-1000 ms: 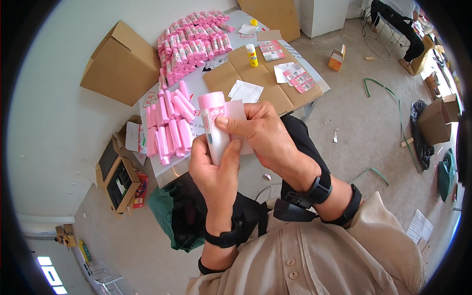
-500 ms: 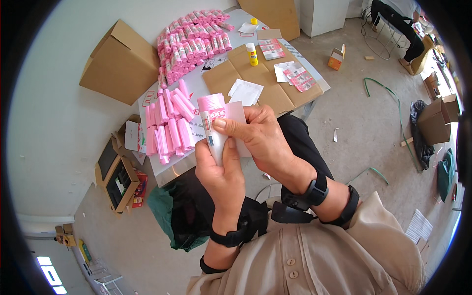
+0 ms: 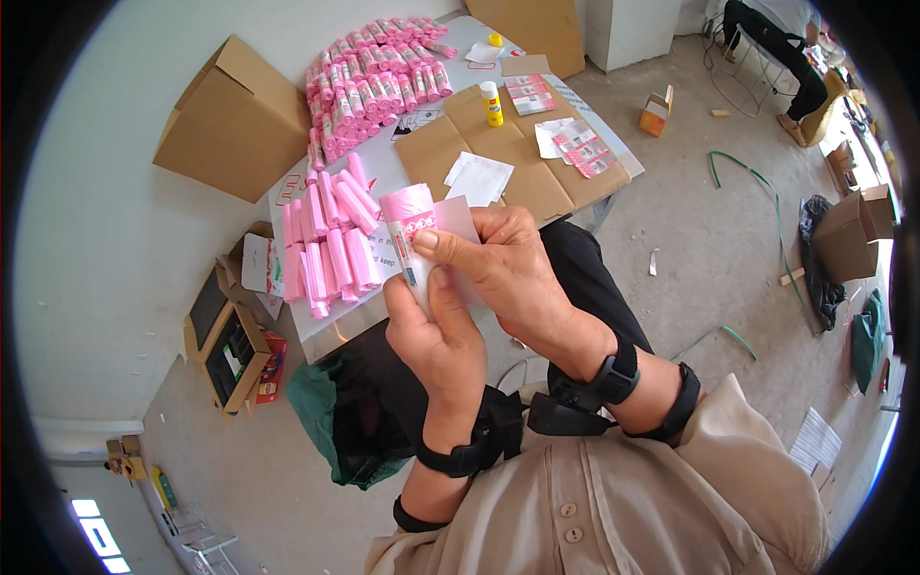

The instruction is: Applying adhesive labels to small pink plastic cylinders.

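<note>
A roll of pink plastic bags (image 3: 406, 198) is held up over the table's near edge, partly wrapped by a printed paper label (image 3: 456, 219). My left hand (image 3: 438, 340) is closed round the lower end of the roll, thumb at its front. From the right, my right hand (image 3: 525, 278) pinches the label, with its thumb pressed on the printed part against the roll. The label's loose pale end sticks out beside the right fingers. Unlabelled pink rolls (image 3: 331, 235) lie heaped to the left, and a large stack of labelled rolls (image 3: 374, 81) stands farther back.
On the table, a flattened cardboard sheet (image 3: 436, 144) bears a glue stick (image 3: 492, 103), white papers (image 3: 479, 179) and printed label sheets (image 3: 585, 153). A big carton (image 3: 235, 125) stands at left. An opened box (image 3: 230, 355) sits below it. Another person (image 3: 786, 57) sits at far right.
The roll has tilted slightly, its top shifting left. My left hand has shifted a little to the right at the roll's lower end. My right thumb stays on the label.
</note>
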`<move>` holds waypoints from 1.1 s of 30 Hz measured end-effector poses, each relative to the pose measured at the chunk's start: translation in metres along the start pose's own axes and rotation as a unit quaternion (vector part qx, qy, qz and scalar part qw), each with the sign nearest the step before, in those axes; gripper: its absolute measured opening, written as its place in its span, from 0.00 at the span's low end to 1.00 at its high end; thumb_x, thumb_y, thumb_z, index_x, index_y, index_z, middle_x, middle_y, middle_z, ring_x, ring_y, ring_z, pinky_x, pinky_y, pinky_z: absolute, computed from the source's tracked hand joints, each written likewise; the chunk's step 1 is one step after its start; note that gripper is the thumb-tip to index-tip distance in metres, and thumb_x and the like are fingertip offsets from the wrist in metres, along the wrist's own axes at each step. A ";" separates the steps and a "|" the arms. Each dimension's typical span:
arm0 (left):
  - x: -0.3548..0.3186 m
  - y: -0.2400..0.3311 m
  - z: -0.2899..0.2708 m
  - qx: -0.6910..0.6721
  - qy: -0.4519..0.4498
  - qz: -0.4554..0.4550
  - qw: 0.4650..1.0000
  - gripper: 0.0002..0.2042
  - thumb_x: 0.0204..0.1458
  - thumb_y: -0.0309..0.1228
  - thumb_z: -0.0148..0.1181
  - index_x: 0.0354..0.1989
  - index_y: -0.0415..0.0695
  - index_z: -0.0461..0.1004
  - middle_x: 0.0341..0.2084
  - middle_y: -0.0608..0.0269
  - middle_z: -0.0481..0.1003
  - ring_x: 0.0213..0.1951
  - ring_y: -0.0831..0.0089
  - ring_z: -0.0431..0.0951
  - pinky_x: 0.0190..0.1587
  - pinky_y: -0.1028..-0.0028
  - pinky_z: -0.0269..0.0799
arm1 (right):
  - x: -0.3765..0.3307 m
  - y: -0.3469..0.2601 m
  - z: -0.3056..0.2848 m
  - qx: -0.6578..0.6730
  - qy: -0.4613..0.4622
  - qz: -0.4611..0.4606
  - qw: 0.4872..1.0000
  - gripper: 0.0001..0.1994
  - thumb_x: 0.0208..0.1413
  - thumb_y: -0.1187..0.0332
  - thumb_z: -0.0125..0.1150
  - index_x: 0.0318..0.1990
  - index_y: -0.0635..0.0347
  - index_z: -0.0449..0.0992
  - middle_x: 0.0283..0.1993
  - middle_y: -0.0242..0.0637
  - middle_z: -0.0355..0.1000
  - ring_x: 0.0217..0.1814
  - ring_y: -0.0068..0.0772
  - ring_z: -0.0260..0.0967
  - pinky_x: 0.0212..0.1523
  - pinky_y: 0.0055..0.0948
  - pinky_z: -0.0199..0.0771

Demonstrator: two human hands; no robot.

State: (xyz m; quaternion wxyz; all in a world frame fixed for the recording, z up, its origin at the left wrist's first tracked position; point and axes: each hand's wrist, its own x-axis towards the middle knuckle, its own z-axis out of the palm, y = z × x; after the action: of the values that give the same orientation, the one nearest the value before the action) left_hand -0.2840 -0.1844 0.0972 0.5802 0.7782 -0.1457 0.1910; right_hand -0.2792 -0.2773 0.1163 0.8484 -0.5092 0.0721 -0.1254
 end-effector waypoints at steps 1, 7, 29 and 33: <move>0.002 0.005 -0.001 0.011 -0.018 0.002 1.000 0.09 0.61 0.32 0.51 0.34 0.38 0.68 0.17 0.71 0.66 0.18 0.86 0.63 0.19 0.83 0.58 | 0.000 0.000 0.000 0.000 0.002 0.000 1.000 0.15 0.54 0.65 0.65 0.20 0.65 0.75 0.16 0.20 0.63 0.21 0.09 0.55 0.15 0.18 0.51; 0.012 0.028 -0.016 -0.012 -0.082 -0.042 0.996 0.11 0.59 0.32 0.55 0.35 0.35 0.70 0.22 0.67 0.70 0.25 0.83 0.65 0.28 0.79 0.64 | 0.000 -0.004 0.004 0.068 0.024 -0.018 0.997 0.17 0.54 0.65 0.65 0.16 0.64 0.72 0.14 0.19 0.59 0.19 0.09 0.51 0.14 0.20 0.50; 0.010 0.012 -0.011 0.034 0.037 0.073 0.996 0.08 0.57 0.29 0.56 0.34 0.36 0.71 0.21 0.70 0.69 0.25 0.84 0.64 0.28 0.80 0.62 | -0.007 -0.006 0.005 0.009 -0.039 -0.024 0.999 0.10 0.56 0.67 0.63 0.28 0.66 0.78 0.21 0.23 0.68 0.25 0.10 0.57 0.22 0.18 0.60; 0.012 0.014 -0.011 0.030 0.027 0.076 0.996 0.07 0.55 0.27 0.58 0.35 0.35 0.70 0.24 0.59 0.73 0.26 0.76 0.69 0.30 0.76 0.66 | -0.005 -0.013 0.003 -0.019 -0.063 0.020 0.998 0.07 0.56 0.70 0.62 0.35 0.66 0.80 0.27 0.26 0.74 0.29 0.10 0.63 0.29 0.17 0.65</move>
State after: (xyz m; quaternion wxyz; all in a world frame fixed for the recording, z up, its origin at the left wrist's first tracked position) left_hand -0.2810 -0.1780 0.1177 0.5443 0.7764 -0.1826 0.2600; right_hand -0.2853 -0.2792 0.1290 0.8436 -0.5309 0.0310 -0.0744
